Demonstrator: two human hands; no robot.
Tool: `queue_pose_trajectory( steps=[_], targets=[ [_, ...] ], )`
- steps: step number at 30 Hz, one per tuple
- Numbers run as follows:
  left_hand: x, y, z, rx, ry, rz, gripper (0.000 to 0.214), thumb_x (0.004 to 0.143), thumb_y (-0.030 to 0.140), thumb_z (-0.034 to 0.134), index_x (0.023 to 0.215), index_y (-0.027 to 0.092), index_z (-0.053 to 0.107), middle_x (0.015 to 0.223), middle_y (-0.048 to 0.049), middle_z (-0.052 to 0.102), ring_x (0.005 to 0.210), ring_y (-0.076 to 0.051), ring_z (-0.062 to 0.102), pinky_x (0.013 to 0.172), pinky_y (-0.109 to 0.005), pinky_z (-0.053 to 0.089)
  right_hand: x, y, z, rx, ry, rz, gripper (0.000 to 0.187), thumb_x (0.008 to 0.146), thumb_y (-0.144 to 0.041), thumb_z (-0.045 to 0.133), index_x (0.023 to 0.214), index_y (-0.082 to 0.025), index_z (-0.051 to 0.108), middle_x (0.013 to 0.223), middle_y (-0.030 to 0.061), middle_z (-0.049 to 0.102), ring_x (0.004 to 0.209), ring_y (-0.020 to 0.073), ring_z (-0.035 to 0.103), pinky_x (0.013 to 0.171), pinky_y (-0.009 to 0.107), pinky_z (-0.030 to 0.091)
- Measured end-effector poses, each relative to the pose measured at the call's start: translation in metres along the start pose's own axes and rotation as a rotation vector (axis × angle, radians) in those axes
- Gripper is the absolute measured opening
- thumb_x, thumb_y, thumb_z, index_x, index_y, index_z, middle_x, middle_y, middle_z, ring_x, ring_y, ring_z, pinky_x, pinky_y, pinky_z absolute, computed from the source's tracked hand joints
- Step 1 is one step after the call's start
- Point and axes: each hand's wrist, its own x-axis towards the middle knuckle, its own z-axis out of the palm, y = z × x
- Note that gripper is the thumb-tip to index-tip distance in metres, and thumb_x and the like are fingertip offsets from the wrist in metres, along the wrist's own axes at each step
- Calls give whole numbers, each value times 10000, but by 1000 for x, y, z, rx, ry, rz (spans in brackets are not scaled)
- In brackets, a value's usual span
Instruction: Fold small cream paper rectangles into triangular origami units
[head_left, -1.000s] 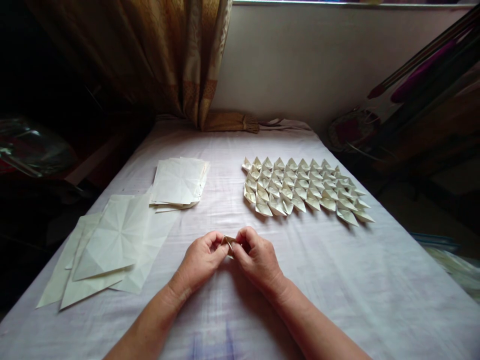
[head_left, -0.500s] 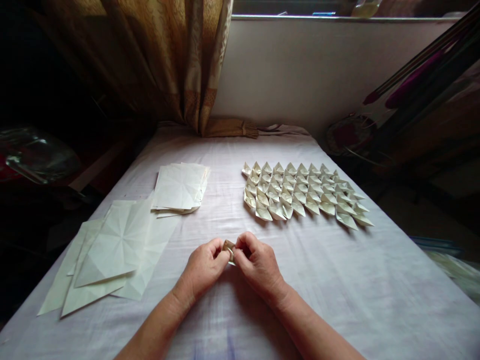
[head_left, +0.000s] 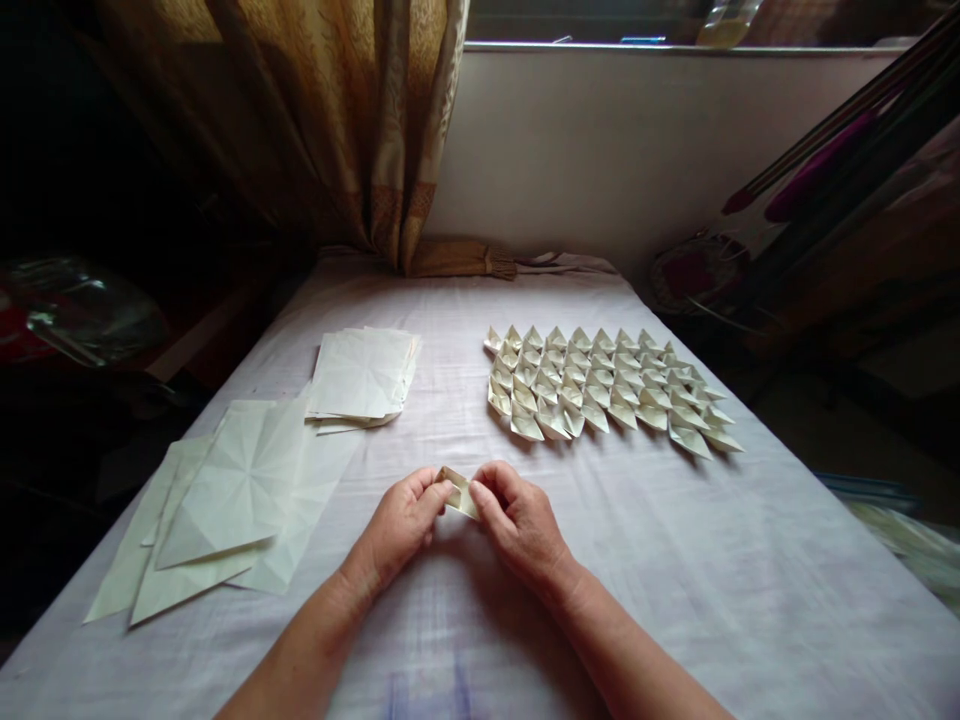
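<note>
Below our grip we see a pale cloth (head_left: 675, 600); to the grip's left, loose creased sheets (head_left: 232, 490); beyond it rightward, rows of pointed paper pieces (head_left: 598, 393); beyond it leftward, a paper stack (head_left: 360, 375). Our left hand (head_left: 399, 522) and right hand (head_left: 526, 520) pinch one small folded paper (head_left: 463, 500) between them.

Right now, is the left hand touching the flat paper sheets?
No, the left hand holds a small folded paper piece, apart from the flat paper sheets.

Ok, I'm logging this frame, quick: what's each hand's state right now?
Left hand: closed, holding the folded paper.
Right hand: closed, holding the folded paper's other end.
</note>
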Motion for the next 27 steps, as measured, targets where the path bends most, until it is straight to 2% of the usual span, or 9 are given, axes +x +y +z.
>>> queue_pose_trajectory(
  steps=[5,10,14,16,18,20,21,24,27],
  targets=[
    [-1,1,-4,-102,51,-27,411,759,571,541,839,168,542,603,76,445,381,-42,348,324,-151,183,-6,1,-4,42,-69,-172,147,842,-302,596,947,-206,559,790,3,648,557,91,548,491,187,422],
    [-2,0,-7,-84,1,-9,446,780,603,531,836,161,557,515,67,467,375,-57,360,334,-155,196,-7,6,0,-148,-14,-362,43,886,-221,547,895,-207,587,721,0,638,569,106,553,549,208,431],
    [-2,-1,-10,-15,-60,-11,534,822,661,473,851,139,583,489,44,518,329,-35,288,346,-164,187,-5,8,1,-210,8,-395,122,928,-228,515,842,-203,598,692,8,633,593,117,562,576,211,429],
    [-3,-1,-12,-30,-66,-3,560,820,673,484,876,129,604,554,18,565,340,-33,321,345,-164,204,-4,8,-2,-236,22,-403,140,937,-230,501,846,-205,605,702,15,640,617,122,576,596,213,438],
    [-3,0,-15,-101,-69,3,554,794,662,546,927,129,623,737,-37,636,411,-45,430,340,-154,236,-3,7,-7,-272,62,-414,145,939,-224,490,864,-203,613,708,21,641,629,129,582,608,218,444],
    [-2,1,-20,-211,-75,-13,523,765,619,624,977,141,632,944,-84,647,522,-68,533,335,-138,270,-2,6,-16,-317,134,-416,149,938,-217,480,890,-200,620,725,32,644,648,138,589,629,231,455],
    [0,1,-23,-268,-87,-36,493,759,585,656,979,144,635,975,-90,641,543,-71,546,331,-130,277,-2,5,-23,-345,174,-404,151,939,-212,474,906,-199,621,747,41,651,669,145,598,644,240,461],
    [4,2,-33,-435,-63,-101,343,778,430,702,952,139,651,939,-84,643,537,-66,547,323,-119,307,-2,8,-51,-410,322,-364,142,935,-210,481,958,-198,621,833,55,678,696,144,621,640,236,465],
    [9,4,-39,-562,-4,-131,175,828,280,661,913,127,661,871,-75,649,526,-67,544,326,-120,350,-6,21,-88,-551,459,-310,126,916,-230,516,910,-185,633,787,39,684,618,130,608,624,230,449]
  ],
)
